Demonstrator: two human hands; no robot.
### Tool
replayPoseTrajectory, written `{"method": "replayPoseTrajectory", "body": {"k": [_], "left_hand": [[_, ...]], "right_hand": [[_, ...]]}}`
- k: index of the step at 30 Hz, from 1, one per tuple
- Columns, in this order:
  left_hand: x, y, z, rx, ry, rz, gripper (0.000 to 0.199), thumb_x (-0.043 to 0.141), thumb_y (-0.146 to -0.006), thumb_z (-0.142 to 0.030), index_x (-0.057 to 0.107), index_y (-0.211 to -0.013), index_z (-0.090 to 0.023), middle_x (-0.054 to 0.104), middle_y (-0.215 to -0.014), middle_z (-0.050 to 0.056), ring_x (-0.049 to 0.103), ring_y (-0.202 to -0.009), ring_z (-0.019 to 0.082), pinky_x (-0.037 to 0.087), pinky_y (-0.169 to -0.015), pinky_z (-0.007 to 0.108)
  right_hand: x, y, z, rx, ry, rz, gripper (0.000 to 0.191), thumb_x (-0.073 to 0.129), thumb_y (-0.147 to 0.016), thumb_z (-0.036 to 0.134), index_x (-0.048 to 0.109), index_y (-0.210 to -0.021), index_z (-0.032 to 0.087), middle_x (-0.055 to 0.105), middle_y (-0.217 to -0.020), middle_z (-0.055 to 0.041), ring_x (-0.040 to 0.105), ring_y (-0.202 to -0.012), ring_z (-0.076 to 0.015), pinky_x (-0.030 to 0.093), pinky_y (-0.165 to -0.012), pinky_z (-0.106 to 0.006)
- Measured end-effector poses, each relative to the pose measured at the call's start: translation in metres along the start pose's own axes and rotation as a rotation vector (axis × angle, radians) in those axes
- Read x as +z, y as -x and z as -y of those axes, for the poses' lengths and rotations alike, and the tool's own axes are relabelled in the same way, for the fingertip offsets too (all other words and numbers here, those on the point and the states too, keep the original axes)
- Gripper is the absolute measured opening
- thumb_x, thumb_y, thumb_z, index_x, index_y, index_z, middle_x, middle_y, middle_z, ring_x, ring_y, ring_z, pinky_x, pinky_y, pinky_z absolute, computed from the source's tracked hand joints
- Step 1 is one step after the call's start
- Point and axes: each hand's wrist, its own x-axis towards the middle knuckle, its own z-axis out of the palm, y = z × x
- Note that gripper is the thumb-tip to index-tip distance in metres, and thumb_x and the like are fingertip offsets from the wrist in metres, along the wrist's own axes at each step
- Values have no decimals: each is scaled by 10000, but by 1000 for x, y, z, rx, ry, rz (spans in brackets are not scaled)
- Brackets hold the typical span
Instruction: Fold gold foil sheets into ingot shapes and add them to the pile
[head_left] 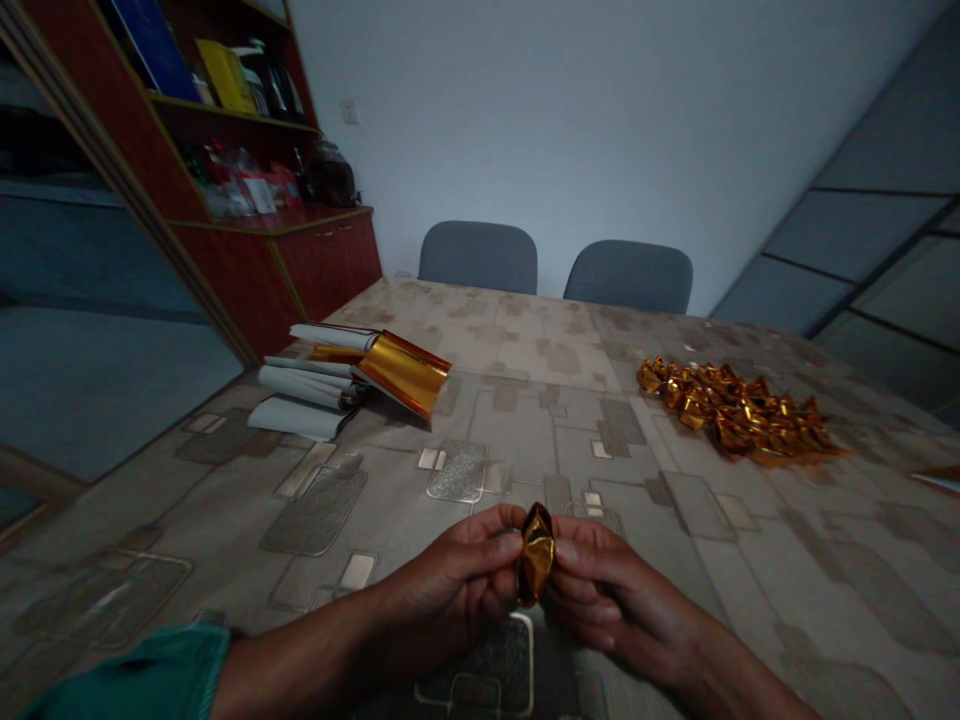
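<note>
Between my two hands, above the near part of the table, is a small folded gold foil paper piece [537, 555] with a pointed top. My left hand [469, 560] pinches its left side between thumb and fingers. On the other side, my right hand [607, 575] grips it with thumb and curled fingers. Over to the right lies a pile of similar folded gold foil pieces [735, 410]. A stack of gold foil sheets [405, 370] with pale backs, bent and partly fanned, rests at the left of the table.
A patterned cloth [517, 420] covers the table. Two grey chairs [478, 255] stand at its far side by the wall. A red-brown cabinet [322, 255] with shelves is at the back left. Part of a flat sheet [937, 478] shows at the right edge.
</note>
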Motion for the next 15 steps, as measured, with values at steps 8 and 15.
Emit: {"method": "replayPoseTrajectory", "body": {"k": [8, 15], "left_hand": [[-1, 0, 3, -4, 48, 10, 344, 865, -793, -245, 665, -1047, -129, 657, -878, 36, 615, -689, 50, 457, -635, 108], [-2, -3, 5, -9, 76, 3, 302, 898, -746, -227, 678, -924, -124, 585, -666, -36, 531, -529, 18, 415, -542, 102]], "right_hand": [[-5, 0, -2, 15, -31, 31, 183, 709, -926, 301, 662, -981, 133, 387, -500, 119, 200, -380, -43, 277, -356, -139], [-6, 1, -2, 57, 9, 41, 212, 748, -884, 312, 660, -893, 119, 398, -477, 117, 203, -360, -33, 285, -348, -139]]}}
